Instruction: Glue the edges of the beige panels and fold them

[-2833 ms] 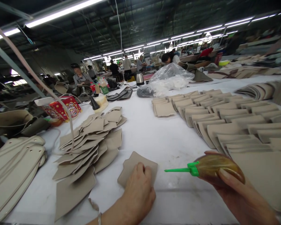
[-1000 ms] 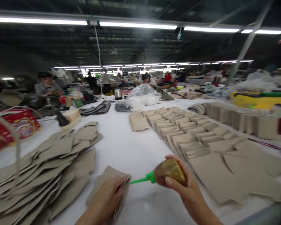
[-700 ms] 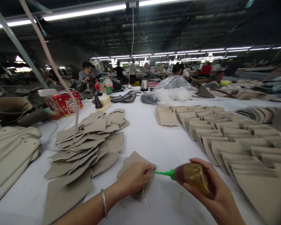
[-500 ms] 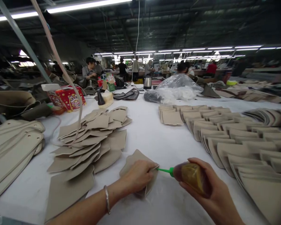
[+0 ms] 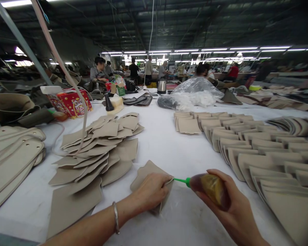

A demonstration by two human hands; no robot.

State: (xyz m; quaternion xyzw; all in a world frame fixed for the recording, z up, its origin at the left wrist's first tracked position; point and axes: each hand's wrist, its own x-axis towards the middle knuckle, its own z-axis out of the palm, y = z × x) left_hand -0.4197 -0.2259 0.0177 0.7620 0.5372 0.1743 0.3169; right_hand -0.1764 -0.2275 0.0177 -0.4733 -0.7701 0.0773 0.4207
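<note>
My left hand [image 5: 150,192] presses down on a small folded beige leather piece [image 5: 145,172] on the white table [image 5: 166,150], its fingers pinching up the piece's right edge. My right hand [image 5: 229,208] is wrapped round an amber squeeze bottle [image 5: 212,187] with a green nozzle [image 5: 181,180]. The nozzle tip points left and touches the lifted edge of the piece right by my left fingertips. A metal bangle [image 5: 115,222] sits on my left wrist.
A loose pile of beige cut pieces [image 5: 97,150] lies at the left, long cream panels [image 5: 12,164] further left. Overlapping rows of beige pieces [image 5: 248,143] cover the right. A red box [image 5: 70,102], plastic bag [image 5: 195,92] and kettle [image 5: 161,87] stand behind; other people work far back.
The bottle came in from the right until its nozzle reached the edge of the piece. My left hand went from lying flat to lifting that edge.
</note>
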